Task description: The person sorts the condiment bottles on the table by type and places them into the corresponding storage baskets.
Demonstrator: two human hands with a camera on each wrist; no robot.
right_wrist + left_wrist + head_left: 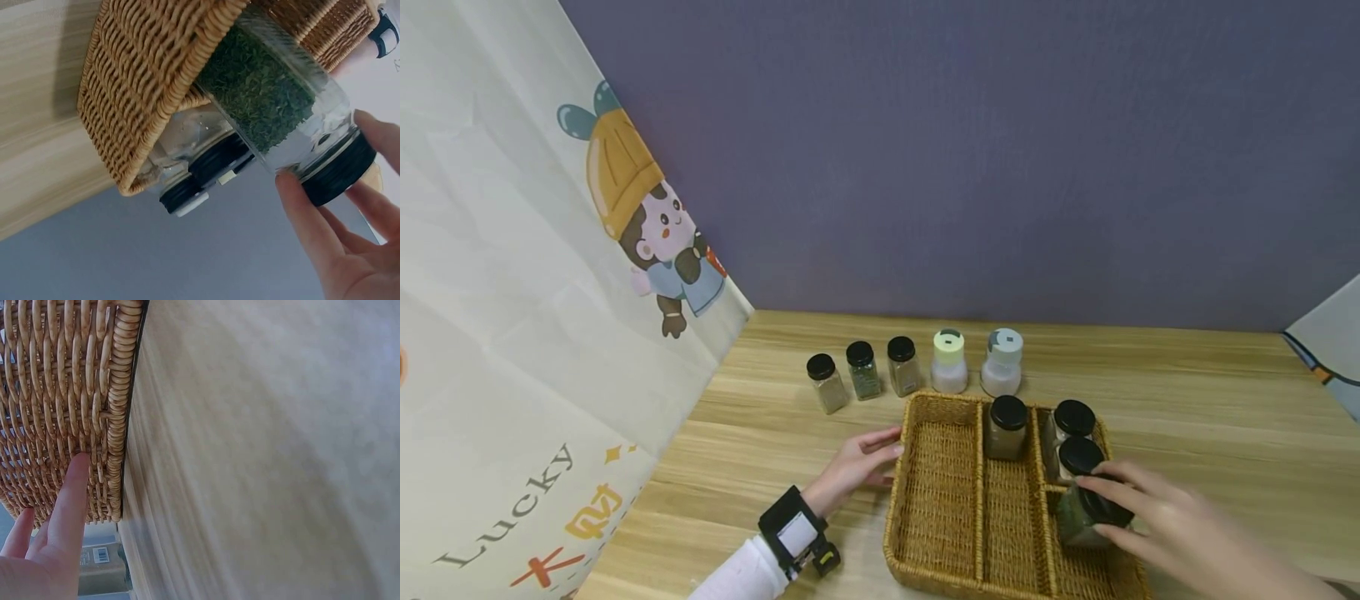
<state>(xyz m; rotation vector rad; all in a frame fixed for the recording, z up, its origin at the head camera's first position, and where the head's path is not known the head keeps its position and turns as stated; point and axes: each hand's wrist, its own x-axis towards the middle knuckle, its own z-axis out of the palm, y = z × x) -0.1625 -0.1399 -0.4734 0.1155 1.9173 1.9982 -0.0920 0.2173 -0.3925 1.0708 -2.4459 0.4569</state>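
My right hand (1176,512) pinches a clear jar of green dried herbs (1077,523) by its black lid, thumb and fingers on opposite sides. In the right wrist view the jar of herbs (259,94) is tilted, its base partly behind the rim of the wicker basket (140,81). In the head view it overlaps the basket's front right compartment. My left hand (859,465) rests against the basket's left wall, fingers extended; a fingertip meets the weave (56,406) in the left wrist view. Black-lidded jars stand in the back middle (1006,437) and back right (1073,418) of the basket.
Behind the basket, three small black-lidded spice jars (863,379) stand in a row on the wooden table (730,442). Two white shakers (950,375), one with a yellowish top, stand beside them. A dark wall panel (970,167) borders the table's back.
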